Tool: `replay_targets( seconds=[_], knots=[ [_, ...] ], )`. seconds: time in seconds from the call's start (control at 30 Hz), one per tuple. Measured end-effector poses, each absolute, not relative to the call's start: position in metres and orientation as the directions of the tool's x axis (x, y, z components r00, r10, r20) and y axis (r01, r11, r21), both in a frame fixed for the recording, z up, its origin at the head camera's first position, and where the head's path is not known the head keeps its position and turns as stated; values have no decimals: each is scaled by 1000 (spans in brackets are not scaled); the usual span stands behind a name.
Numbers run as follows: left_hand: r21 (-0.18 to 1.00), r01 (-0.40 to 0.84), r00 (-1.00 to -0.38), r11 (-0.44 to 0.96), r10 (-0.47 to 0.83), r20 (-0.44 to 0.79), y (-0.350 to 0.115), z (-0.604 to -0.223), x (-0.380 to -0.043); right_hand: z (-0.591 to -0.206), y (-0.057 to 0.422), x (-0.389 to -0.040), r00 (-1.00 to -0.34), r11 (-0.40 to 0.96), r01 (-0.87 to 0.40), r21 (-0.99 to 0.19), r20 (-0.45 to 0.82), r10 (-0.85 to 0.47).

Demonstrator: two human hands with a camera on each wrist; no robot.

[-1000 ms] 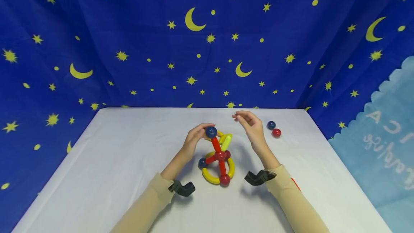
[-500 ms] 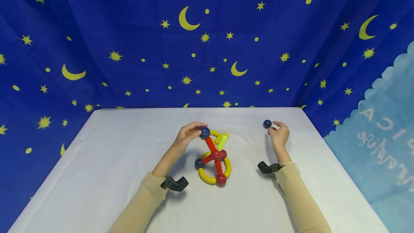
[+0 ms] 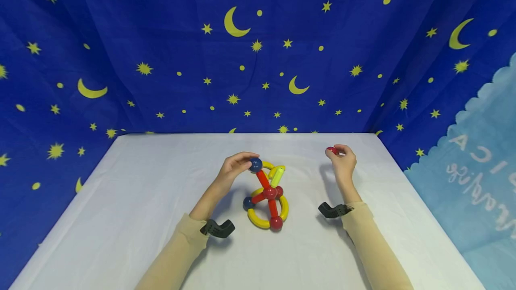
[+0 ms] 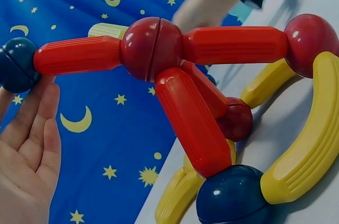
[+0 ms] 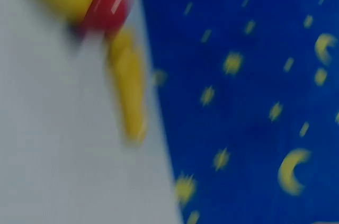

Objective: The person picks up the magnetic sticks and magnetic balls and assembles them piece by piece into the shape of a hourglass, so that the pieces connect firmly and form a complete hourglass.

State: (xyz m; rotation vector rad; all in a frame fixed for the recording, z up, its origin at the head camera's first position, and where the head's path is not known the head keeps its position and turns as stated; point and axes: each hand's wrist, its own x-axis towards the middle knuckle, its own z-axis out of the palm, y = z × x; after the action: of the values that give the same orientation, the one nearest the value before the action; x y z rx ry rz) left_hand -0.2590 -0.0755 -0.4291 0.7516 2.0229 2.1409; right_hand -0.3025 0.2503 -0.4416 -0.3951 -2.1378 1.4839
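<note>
A toy structure of magnetic rods and balls stands mid-table. Red rods [image 4: 235,45] meet at a central red ball [image 3: 270,193], above a base ring of curved yellow rods [image 3: 258,222]. My left hand [image 3: 231,170] pinches the blue ball [image 3: 255,165] at the structure's upper end; the left wrist view shows its fingers [image 4: 48,102] against this blue ball. Off to the right, my right hand [image 3: 344,161] holds a loose red ball [image 3: 332,151] above the table between thumb and fingers. The loose blue ball is hidden from view.
A white cloth covers the table [image 3: 161,191], with a blue star-and-moon curtain [image 3: 193,48] behind it. A light-blue cloth with lettering [image 3: 479,160] hangs at the right. Black wrist mounts [image 3: 217,228] jut from both sleeves. The right wrist view is blurred.
My right hand has moved right from near the structure to the two loose balls, taken hold of the red one and raised it. The left hand stays at its blue ball.
</note>
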Motion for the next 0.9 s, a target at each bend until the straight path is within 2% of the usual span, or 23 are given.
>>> replay_targets(
  seconds=[0.1, 0.2, 0.3, 0.4, 0.6, 0.9],
  knots=[
    [958, 265, -871, -111, 399, 288, -76, -429, -259, -423, 230, -292, -907, 173, -155, -973, 209, 365],
    [957, 268, -870, -112, 397, 291, -76, -429, -259, -409, 210, -278, -967, 28, -192, -981, 194, 163],
    [957, 267, -872, -109, 395, 288, -76, -428, -258, -400, 194, -265, -982, -6, -190, -982, 190, -14],
    [957, 269, -872, -110, 394, 291, -76, -427, -257, -394, 182, -253, -975, 17, -185, -983, 181, -126],
    [953, 276, -865, -124, 399, 303, -75, -427, -257, -391, 168, -241, -975, 110, -157, -981, 137, -177],
    [951, 274, -858, -140, 412, 308, -80, -428, -259, -388, 160, -231, -963, 61, -186, -981, 170, -212]
  ],
)
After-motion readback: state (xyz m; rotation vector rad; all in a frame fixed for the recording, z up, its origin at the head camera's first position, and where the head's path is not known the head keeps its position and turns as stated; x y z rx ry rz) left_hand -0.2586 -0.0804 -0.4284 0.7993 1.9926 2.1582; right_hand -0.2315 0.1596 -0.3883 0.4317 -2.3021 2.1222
